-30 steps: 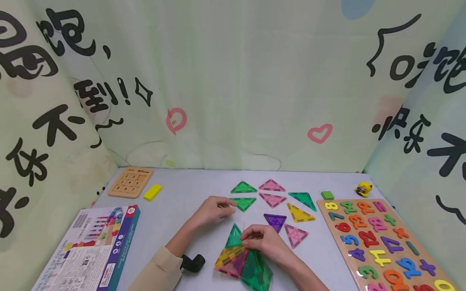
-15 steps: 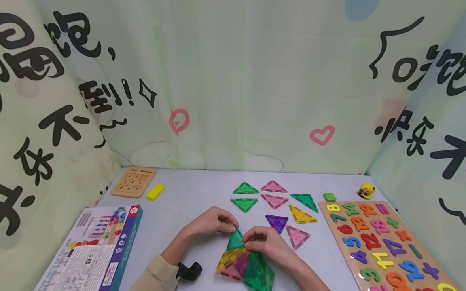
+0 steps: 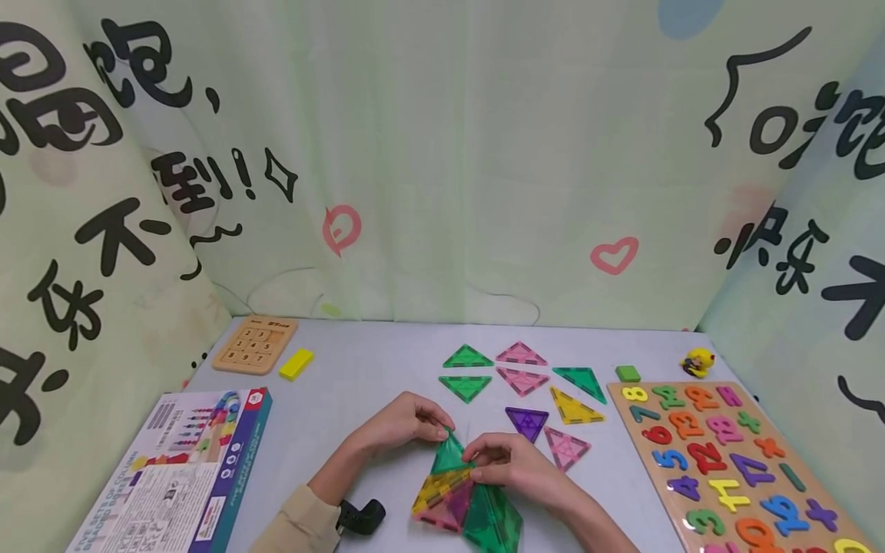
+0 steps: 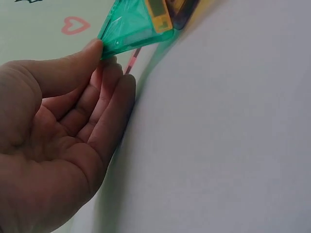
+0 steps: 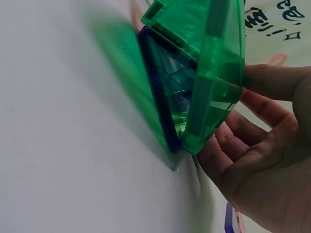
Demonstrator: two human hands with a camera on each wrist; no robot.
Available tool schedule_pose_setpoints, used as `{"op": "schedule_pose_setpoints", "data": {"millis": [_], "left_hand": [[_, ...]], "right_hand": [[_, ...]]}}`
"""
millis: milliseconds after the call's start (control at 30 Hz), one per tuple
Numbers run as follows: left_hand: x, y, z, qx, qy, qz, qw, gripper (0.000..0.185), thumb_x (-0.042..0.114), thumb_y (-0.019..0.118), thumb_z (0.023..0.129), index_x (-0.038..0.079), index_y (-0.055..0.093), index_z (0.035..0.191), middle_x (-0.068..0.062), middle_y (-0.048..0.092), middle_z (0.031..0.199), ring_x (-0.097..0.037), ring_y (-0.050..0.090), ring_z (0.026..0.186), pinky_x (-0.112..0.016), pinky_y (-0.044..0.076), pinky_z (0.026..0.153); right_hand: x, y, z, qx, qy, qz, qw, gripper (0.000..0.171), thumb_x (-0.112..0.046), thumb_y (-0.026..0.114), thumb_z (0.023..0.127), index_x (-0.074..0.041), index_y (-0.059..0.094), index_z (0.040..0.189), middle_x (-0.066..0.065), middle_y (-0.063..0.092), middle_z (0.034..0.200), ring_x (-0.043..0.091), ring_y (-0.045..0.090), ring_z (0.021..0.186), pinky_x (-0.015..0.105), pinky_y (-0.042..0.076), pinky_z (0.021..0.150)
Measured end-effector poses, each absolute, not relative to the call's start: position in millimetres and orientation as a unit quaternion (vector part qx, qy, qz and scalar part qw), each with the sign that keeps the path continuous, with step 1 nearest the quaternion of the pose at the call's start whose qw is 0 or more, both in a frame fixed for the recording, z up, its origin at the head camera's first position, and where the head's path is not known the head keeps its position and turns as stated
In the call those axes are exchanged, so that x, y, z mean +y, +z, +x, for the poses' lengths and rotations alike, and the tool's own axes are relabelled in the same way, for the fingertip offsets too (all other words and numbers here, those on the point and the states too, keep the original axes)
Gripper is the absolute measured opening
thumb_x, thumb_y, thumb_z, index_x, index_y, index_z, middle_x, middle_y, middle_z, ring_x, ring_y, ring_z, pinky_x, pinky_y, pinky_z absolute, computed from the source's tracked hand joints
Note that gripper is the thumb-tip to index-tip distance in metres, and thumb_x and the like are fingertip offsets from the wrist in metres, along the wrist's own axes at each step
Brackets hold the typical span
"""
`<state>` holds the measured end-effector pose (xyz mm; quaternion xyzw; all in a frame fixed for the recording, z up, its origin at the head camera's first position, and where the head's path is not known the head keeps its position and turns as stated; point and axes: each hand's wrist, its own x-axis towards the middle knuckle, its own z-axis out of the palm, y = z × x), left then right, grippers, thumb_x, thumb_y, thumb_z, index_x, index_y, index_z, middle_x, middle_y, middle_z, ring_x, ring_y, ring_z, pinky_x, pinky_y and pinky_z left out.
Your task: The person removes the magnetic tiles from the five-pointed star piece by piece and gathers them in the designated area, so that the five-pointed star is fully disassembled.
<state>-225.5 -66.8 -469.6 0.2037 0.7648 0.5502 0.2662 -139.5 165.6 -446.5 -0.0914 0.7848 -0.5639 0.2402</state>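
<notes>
Translucent magnetic tiles form a built shape at the table's front middle, with green, yellow, pink and purple faces. My left hand pinches the pointed tip of its green triangle tile between thumb and index finger. On the other side, my right hand grips the shape's upper edge, fingertips by the join of green and yellow. In the right wrist view, a large green tile leans over a dark-blue-edged opening, with thumb and fingers at its edge.
Beyond the hands lie loose triangle tiles: green, pink, yellow and purple. A number board stands right, near a green block and toy duck. Left are a box, yellow block and wooden board.
My left hand has come down from beside the loose green tiles and taken hold of the built shape's green tip. The right hand stays at the shape, its fingers shifted slightly.
</notes>
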Motion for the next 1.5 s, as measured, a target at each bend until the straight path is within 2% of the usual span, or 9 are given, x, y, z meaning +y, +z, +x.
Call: {"op": "schedule_pose_setpoints", "data": {"millis": [133, 233, 367, 500, 633, 833, 1100, 1267, 1500], "left_hand": [[-66, -471, -226, 0.766, 0.556, 0.194, 0.258, 0.015, 0.015, 0.073, 0.089, 0.006, 0.077, 0.100, -0.002, 0.075, 0.093, -0.007, 0.061, 0.078, -0.022, 0.052, 0.071], [-67, -473, -228, 0.771, 0.567, 0.174, 0.231, 0.015, 0.017, 0.073, 0.089, 0.007, 0.077, 0.099, -0.001, 0.074, 0.088, -0.007, 0.061, 0.077, -0.023, 0.052, 0.070], [-68, -475, -230, 0.772, 0.592, 0.128, 0.194, 0.017, 0.017, 0.074, 0.088, 0.005, 0.077, 0.100, -0.002, 0.074, 0.092, -0.008, 0.063, 0.078, -0.024, 0.054, 0.071], [-64, -477, -229, 0.761, 0.614, 0.103, 0.186, 0.020, 0.017, 0.075, 0.088, 0.003, 0.076, 0.101, -0.004, 0.073, 0.096, -0.008, 0.065, 0.078, -0.026, 0.057, 0.074], [-56, -478, -226, 0.760, 0.617, 0.106, 0.171, 0.020, 0.018, 0.075, 0.089, 0.002, 0.075, 0.100, -0.004, 0.073, 0.089, -0.010, 0.067, 0.075, -0.028, 0.059, 0.073], [-49, -478, -221, 0.800, 0.575, 0.115, 0.130, 0.019, 0.022, 0.078, 0.087, 0.007, 0.069, 0.093, -0.002, 0.071, 0.078, -0.012, 0.065, 0.068, -0.027, 0.056, 0.066], [-50, -469, -218, 0.832, 0.526, 0.123, 0.128, 0.018, 0.024, 0.077, 0.087, 0.012, 0.067, 0.095, -0.001, 0.072, 0.078, -0.013, 0.064, 0.068, -0.027, 0.050, 0.064], [-64, -461, -212, 0.852, 0.482, 0.135, 0.155, 0.018, 0.030, 0.074, 0.089, 0.015, 0.068, 0.097, 0.000, 0.068, 0.076, -0.015, 0.060, 0.067, -0.029, 0.049, 0.063], [-84, -452, -199, 0.820, 0.465, 0.168, 0.289, 0.017, 0.029, 0.073, 0.090, 0.012, 0.074, 0.091, -0.002, 0.066, 0.069, -0.013, 0.060, 0.060, -0.027, 0.053, 0.057]], "right_hand": [[167, -446, -138, 0.788, -0.559, -0.098, 0.239, 0.025, -0.024, 0.071, 0.089, -0.007, 0.070, 0.107, 0.001, 0.068, 0.092, 0.017, 0.060, 0.086, 0.030, 0.048, 0.079], [169, -445, -135, 0.785, -0.563, -0.096, 0.240, 0.024, -0.023, 0.072, 0.089, -0.006, 0.070, 0.106, 0.001, 0.068, 0.091, 0.017, 0.060, 0.085, 0.030, 0.049, 0.079], [171, -445, -132, 0.779, -0.569, -0.093, 0.248, 0.025, -0.023, 0.071, 0.090, -0.004, 0.069, 0.105, 0.001, 0.067, 0.090, 0.017, 0.059, 0.085, 0.029, 0.049, 0.080], [173, -445, -131, 0.777, -0.570, -0.094, 0.251, 0.025, -0.023, 0.071, 0.090, -0.004, 0.068, 0.105, 0.000, 0.067, 0.090, 0.016, 0.059, 0.084, 0.029, 0.050, 0.079], [173, -446, -131, 0.777, -0.570, -0.096, 0.250, 0.024, -0.023, 0.071, 0.090, -0.004, 0.068, 0.105, 0.000, 0.067, 0.090, 0.016, 0.059, 0.084, 0.028, 0.049, 0.079], [172, -446, -131, 0.776, -0.571, -0.095, 0.249, 0.024, -0.022, 0.071, 0.090, -0.004, 0.068, 0.105, 0.001, 0.067, 0.090, 0.016, 0.059, 0.084, 0.028, 0.050, 0.078], [171, -448, -131, 0.776, -0.574, -0.086, 0.248, 0.025, -0.022, 0.072, 0.089, -0.003, 0.069, 0.105, 0.001, 0.068, 0.090, 0.016, 0.060, 0.085, 0.028, 0.050, 0.079], [168, -449, -132, 0.784, -0.573, -0.070, 0.226, 0.026, -0.022, 0.072, 0.089, -0.003, 0.069, 0.107, 0.001, 0.068, 0.090, 0.017, 0.060, 0.085, 0.030, 0.049, 0.079], [166, -453, -135, 0.797, -0.575, -0.041, 0.181, 0.026, -0.020, 0.072, 0.089, -0.003, 0.069, 0.109, 0.002, 0.069, 0.091, 0.016, 0.060, 0.083, 0.029, 0.050, 0.076]]}}
